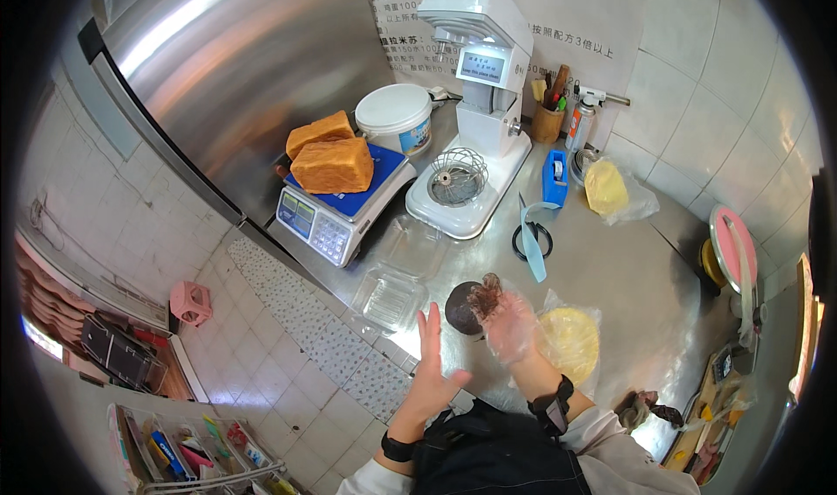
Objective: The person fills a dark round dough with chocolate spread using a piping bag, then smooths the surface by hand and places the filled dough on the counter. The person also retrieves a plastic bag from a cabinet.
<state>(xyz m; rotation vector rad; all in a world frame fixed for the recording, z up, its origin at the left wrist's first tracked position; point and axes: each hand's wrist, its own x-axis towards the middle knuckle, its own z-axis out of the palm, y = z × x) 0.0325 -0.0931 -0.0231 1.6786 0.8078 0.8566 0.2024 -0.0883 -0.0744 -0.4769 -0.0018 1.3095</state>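
My left hand [434,364] is bare and hovers near the front edge of the steel table [628,299], fingers spread and nothing in it. My right hand [510,328] wears a thin clear plastic glove, its fingertips smeared with a dark brown paste. Against those fingers is a dark brown round lump [463,308]; whether the hand grips it or only touches it, I cannot tell. By my right wrist lies a pale yellow round slab [574,346] in clear plastic film. Left of the lump stands an open clear plastic clamshell box [390,297].
Two bread loaves [333,166] sit on a digital scale [320,227]. Behind are a white tub [393,119] and a stand mixer [490,128] with a wire whisk [459,174]. Scissors [533,241], a blue tape dispenser [555,178] and a bagged yellow lump [605,187] lie to the right.
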